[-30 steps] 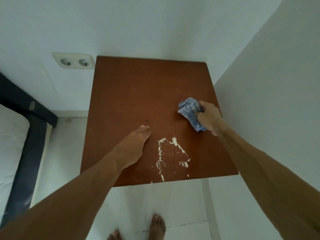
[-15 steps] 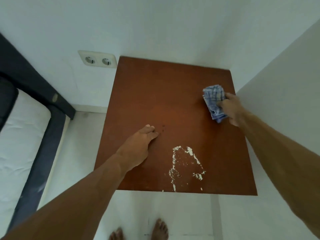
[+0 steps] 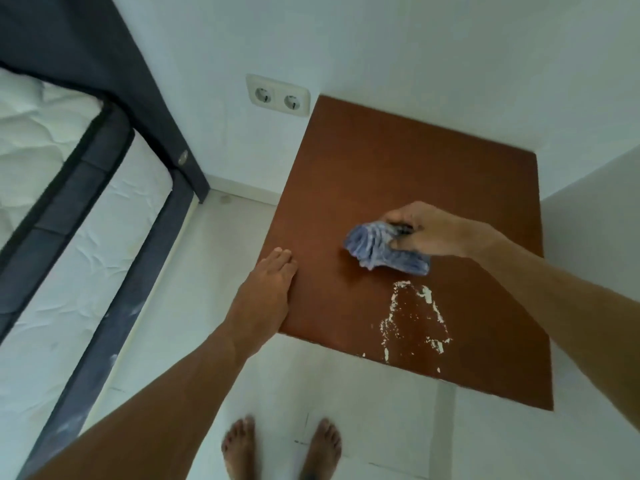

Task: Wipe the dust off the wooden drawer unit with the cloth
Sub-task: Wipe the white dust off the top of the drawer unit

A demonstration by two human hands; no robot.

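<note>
The brown top of the wooden drawer unit (image 3: pixel 398 174) fills the right of the head view, seen from above. A patch of white flaky marks (image 3: pixel 412 317) lies near its front edge. My right hand (image 3: pixel 429 230) grips a crumpled blue checked cloth (image 3: pixel 377 247) and presses it on the middle of the top, just behind the white patch. My left hand (image 3: pixel 266 292) lies flat with fingers together on the unit's left edge, holding nothing.
White walls enclose the unit at the back and right. A double wall socket (image 3: pixel 277 95) sits left of its back corner. A bed with a white mattress (image 3: pixel 45 140) and dark frame (image 3: pixel 114 271) stands at the left. My bare feet (image 3: pixel 280 448) stand on the white floor.
My right hand has swept the cloth from the right edge towards the middle of the top. The view has swung left, showing more of the bed. My left hand now sits at the left edge.
</note>
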